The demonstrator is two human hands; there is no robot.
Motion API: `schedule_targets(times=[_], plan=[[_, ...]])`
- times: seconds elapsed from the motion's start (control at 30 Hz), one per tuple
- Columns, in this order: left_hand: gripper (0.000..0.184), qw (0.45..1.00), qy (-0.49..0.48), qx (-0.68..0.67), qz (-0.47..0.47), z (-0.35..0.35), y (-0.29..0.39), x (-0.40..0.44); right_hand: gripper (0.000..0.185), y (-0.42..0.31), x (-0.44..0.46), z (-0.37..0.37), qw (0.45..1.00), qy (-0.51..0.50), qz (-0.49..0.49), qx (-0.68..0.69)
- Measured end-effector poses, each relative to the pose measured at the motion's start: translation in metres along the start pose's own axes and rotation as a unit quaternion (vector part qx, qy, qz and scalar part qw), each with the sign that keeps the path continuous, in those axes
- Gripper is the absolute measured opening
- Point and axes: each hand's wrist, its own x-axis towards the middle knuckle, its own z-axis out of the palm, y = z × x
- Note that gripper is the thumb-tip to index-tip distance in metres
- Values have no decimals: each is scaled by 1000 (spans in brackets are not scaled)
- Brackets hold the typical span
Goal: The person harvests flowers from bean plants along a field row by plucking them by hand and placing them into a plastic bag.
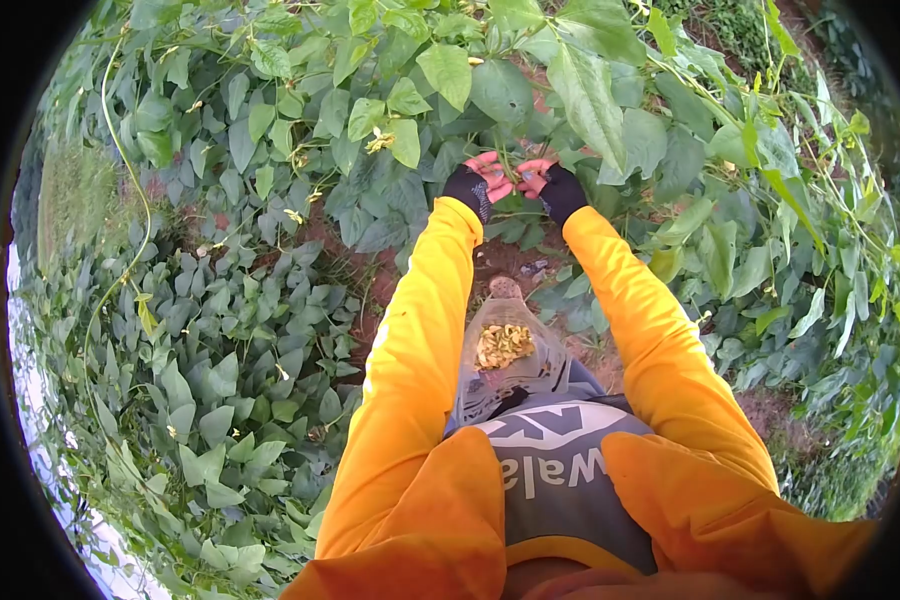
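Head view, the only one: both my hands are up at the far side, approx. mid scene, in among the leaves. L hand (482,183) on the left, R hand (550,183) on the right, just beside each other, fingers bent inward. Tips of both meet at a thin green stem (511,174), which runs btwn them, w/ leaves above and around. Grip: fingertips bunched at the stem; can't tell if either hand is pinched tight on it, too small to see. Each hand has a black fingerless glove (464,190), so fingers show pink past the edge. Yellow sleeves (422,300) come up from the near side, L and R.

Btwn my forearms, nearer me: clear plastic bag (542,372), upper part gathered, w/ a heap of yellow-green bits (504,346) inside. Just beyond it, a brown rounded lump (505,287), can't tell what. Nearest me, grey shirt front (555,487) w/ white lettering, upside down from here.

Leaves fill far, left & right. Pale yellow flower (380,141) left of my L hand; big leaf (587,105) far, right of the stem. Long thin vine (130,170) well apart at far left. Reddish soil (372,290) shows left of the bag.
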Motion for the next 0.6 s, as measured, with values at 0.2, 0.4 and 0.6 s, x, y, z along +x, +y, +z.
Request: schedule_targets(times=[0.2, 0.4, 0.6], plan=[[44, 1000, 9, -5, -29, -4, -6, 13, 17, 2, 3, 0, 1000, 28, 15, -2], [29, 996, 43, -35, -64, -14, -15, 23, 18, 0, 4, -1, 999, 4, 36, 5], [25, 998, 40, 0, -53, -10, -15, 25, 19, -1, 6, -3, 999, 1, 32, -17]])
